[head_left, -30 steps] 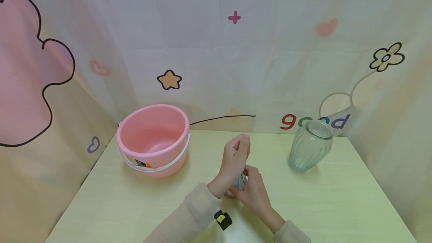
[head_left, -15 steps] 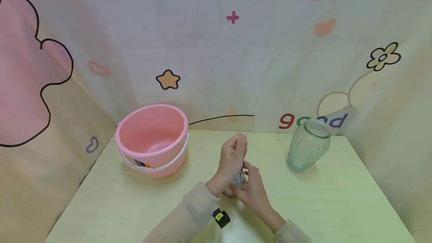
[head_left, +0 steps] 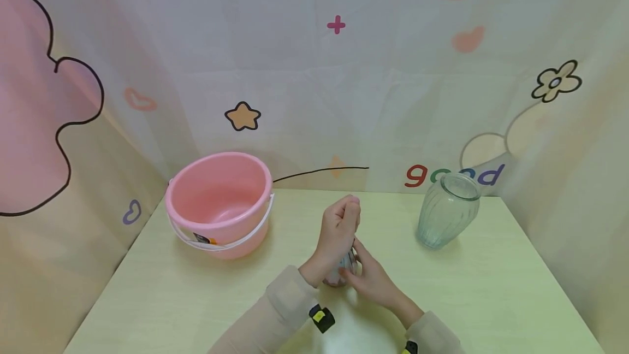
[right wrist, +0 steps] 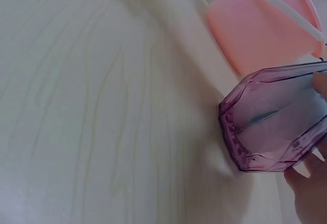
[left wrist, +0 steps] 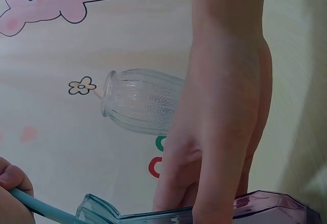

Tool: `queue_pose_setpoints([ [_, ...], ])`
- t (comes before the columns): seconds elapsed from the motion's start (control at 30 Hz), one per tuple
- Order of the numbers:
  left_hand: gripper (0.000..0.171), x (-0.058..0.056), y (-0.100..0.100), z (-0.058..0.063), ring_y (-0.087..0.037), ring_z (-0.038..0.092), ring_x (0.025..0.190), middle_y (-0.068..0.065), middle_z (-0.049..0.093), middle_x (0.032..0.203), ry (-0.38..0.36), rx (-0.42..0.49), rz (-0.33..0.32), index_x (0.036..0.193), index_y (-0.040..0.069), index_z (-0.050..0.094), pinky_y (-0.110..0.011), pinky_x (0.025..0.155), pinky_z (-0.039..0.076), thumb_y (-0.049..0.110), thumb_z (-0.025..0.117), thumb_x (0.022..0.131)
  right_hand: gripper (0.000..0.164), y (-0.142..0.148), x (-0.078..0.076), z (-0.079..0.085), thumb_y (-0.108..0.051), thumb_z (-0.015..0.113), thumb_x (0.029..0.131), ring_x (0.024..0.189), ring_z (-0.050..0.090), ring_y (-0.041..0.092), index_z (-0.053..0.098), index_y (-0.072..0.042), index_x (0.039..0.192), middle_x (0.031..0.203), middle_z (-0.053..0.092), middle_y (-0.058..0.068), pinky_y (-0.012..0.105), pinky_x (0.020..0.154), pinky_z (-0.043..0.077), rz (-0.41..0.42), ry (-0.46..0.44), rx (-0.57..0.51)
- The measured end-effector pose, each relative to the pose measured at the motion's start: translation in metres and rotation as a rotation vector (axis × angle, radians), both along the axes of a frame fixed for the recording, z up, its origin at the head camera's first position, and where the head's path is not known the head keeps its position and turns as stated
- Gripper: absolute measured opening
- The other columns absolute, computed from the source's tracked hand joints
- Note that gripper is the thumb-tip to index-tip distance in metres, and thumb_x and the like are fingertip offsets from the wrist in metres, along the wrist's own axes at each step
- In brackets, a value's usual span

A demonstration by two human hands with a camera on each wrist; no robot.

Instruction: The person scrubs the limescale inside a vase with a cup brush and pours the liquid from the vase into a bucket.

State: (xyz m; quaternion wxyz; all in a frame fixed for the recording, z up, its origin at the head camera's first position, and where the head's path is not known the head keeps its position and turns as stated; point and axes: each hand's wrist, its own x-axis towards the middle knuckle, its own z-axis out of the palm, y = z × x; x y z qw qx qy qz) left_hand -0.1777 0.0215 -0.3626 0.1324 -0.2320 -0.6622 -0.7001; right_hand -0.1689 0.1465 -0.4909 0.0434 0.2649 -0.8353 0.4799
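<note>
A small faceted glass vase (right wrist: 271,122), purple at the base and teal toward its neck, is in my right hand (head_left: 374,282); the thumb and fingers grip its side. My left hand (head_left: 338,228), curled into a fist above the vase, grips a teal stick-like handle (left wrist: 43,206) that runs into the vase's mouth. Through the glass in the right wrist view, a dark teal end of something thin shows inside. The left forearm partly covers the vase in the head view.
A pink bucket (head_left: 250,240) with a white handle stands at the back left of the pale table (head_left: 162,299). At the back right is a ribbed clear glass vase (head_left: 446,217). A printed curtain (head_left: 295,70) hangs behind the table and at both sides.
My right hand's fingers have shifted on the vase and its wrist has moved slightly right. The left fist stays at nearly the same place. The head view has turned slightly right.
</note>
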Motion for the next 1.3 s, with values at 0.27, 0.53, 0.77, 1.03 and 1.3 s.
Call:
queue_pose_setpoints([
  [0.27, 0.031, 0.010, -0.003, 0.012, -0.013, 0.028, 0.043, 0.001, 0.031, 0.049, 0.005, 0.021, -0.001, 0.059, 0.010, 0.036, -0.023, 0.043, 0.023, 0.008, 0.038, 0.090, 0.059, 0.002, -0.003, -0.005, -0.015, 0.062, 0.084, 0.106, 0.046, 0.016, 0.033, -0.015, 0.135, 0.124, 0.046, 0.003, 0.047, 0.085, 0.043, 0.053, 0.041, -0.024],
  [0.53, 0.031, 0.011, -0.003, 0.014, -0.012, 0.028, 0.045, 0.002, 0.032, 0.050, 0.015, 0.000, 0.000, 0.059, 0.010, 0.035, -0.022, 0.044, 0.023, 0.007, 0.037, 0.090, 0.059, 0.000, -0.004, -0.001, -0.011, 0.066, 0.080, 0.109, 0.044, 0.020, 0.035, -0.013, 0.131, 0.125, 0.046, 0.006, 0.052, 0.089, 0.040, 0.042, -0.016, -0.045],
  [0.77, 0.034, 0.012, -0.003, 0.020, -0.012, 0.029, 0.045, 0.002, 0.033, 0.051, 0.034, -0.009, 0.027, 0.060, 0.010, 0.037, -0.022, 0.044, 0.024, 0.011, 0.037, 0.094, 0.060, -0.003, -0.002, -0.001, -0.010, 0.068, 0.078, 0.111, 0.044, 0.021, 0.036, -0.009, 0.129, 0.124, 0.047, 0.008, 0.048, 0.087, 0.043, -0.018, -0.017, -0.021],
  [1.03, 0.036, 0.009, -0.006, 0.037, -0.013, 0.029, 0.044, 0.001, 0.033, 0.051, 0.054, -0.020, 0.039, 0.059, 0.008, 0.037, -0.024, 0.042, 0.023, 0.013, 0.037, 0.095, 0.063, -0.007, -0.001, 0.002, -0.015, 0.070, 0.077, 0.114, 0.044, 0.023, 0.035, -0.006, 0.128, 0.126, 0.045, 0.009, 0.044, 0.084, 0.046, -0.077, -0.042, 0.019],
  [1.3, 0.036, 0.009, -0.008, 0.044, -0.014, 0.028, 0.045, 0.001, 0.032, 0.053, 0.028, -0.023, 0.033, 0.061, 0.009, 0.037, -0.024, 0.041, 0.021, 0.017, 0.037, 0.096, 0.062, -0.009, 0.001, 0.003, -0.014, 0.072, 0.074, 0.111, 0.045, 0.020, 0.037, -0.004, 0.125, 0.122, 0.047, 0.007, 0.040, 0.082, 0.047, -0.113, -0.030, 0.003],
])
